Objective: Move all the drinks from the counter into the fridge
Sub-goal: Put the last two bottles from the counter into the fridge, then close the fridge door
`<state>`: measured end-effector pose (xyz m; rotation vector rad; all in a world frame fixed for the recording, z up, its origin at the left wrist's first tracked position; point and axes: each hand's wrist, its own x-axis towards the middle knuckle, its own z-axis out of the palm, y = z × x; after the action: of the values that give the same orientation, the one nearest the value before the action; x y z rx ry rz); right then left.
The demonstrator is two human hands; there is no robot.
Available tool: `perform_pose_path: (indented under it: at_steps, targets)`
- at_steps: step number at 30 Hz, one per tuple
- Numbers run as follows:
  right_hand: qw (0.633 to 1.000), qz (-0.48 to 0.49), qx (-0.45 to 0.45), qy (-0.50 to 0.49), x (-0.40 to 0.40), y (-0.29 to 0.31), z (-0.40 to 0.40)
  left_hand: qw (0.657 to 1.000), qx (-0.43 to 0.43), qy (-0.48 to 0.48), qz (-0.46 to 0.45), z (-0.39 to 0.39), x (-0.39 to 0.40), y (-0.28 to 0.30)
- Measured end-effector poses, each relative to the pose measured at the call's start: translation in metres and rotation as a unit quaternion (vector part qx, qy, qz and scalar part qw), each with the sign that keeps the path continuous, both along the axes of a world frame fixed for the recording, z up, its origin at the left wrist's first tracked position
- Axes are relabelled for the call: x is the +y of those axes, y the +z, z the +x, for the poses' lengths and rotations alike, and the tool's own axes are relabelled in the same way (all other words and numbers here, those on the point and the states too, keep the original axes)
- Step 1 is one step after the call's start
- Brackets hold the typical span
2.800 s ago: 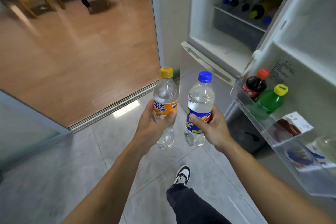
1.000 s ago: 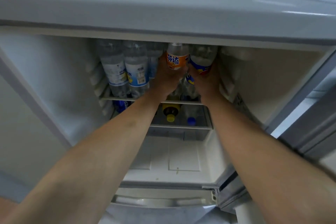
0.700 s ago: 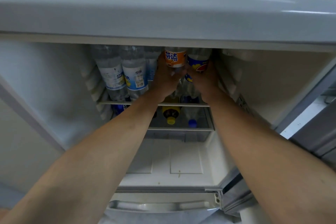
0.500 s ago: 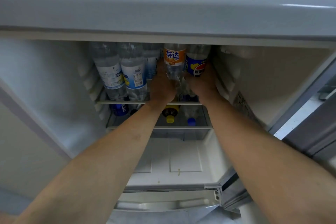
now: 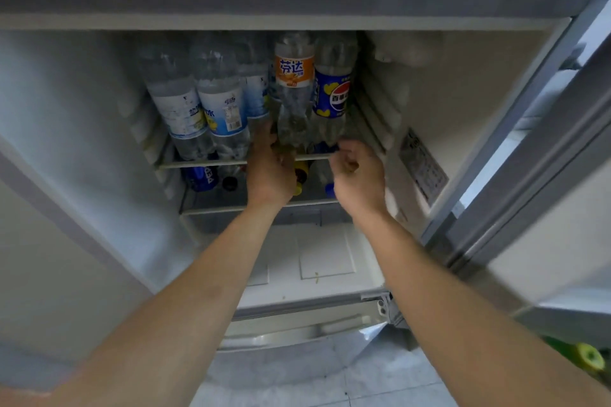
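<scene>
both arms reach into the open fridge (image 5: 99,142). the orange-label bottle (image 5: 294,92) and the blue-label bottle (image 5: 332,89) stand side by side at the right end of the upper shelf (image 5: 205,163), near its front edge, right of the water bottles (image 5: 201,102). the left hand (image 5: 269,172) has its fingers curled round the base of the orange-label bottle. the right hand (image 5: 358,175) is off the blue-label bottle, just below it, fingers loosely curled, holding nothing.
</scene>
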<state>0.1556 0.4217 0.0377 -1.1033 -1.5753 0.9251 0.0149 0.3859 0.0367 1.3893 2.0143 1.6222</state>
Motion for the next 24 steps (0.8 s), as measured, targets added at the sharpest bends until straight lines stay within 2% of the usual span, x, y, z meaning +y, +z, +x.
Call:
perform_pose_path:
  at_steps: [3, 6, 11, 17, 24]
  targets:
    - [1.0, -0.008, -0.004, 0.028, -0.042, -0.031, 0.024, 0.996, -0.059, 0.003, 0.063, 0.015, -0.033, -0.028]
    - [0.998, -0.046, -0.016, 0.038, -0.073, -0.057, 0.049, 0.993, -0.094, 0.001, 0.075, 0.036, -0.065, -0.057]
    - [0.993, -0.116, -0.023, 0.03, -0.108, -0.091, 0.092, 0.991, -0.132, 0.007, 0.023, 0.08, -0.114, -0.099]
    - [0.987, -0.155, -0.023, 0.014, -0.142, -0.106, 0.149, 0.989, -0.142, 0.012, -0.045, 0.138, -0.15, -0.114]
    - [0.978, -0.201, -0.044, 0.042, -0.186, -0.124, 0.222, 0.986, -0.152, 0.022, -0.06, 0.216, -0.193, -0.138]
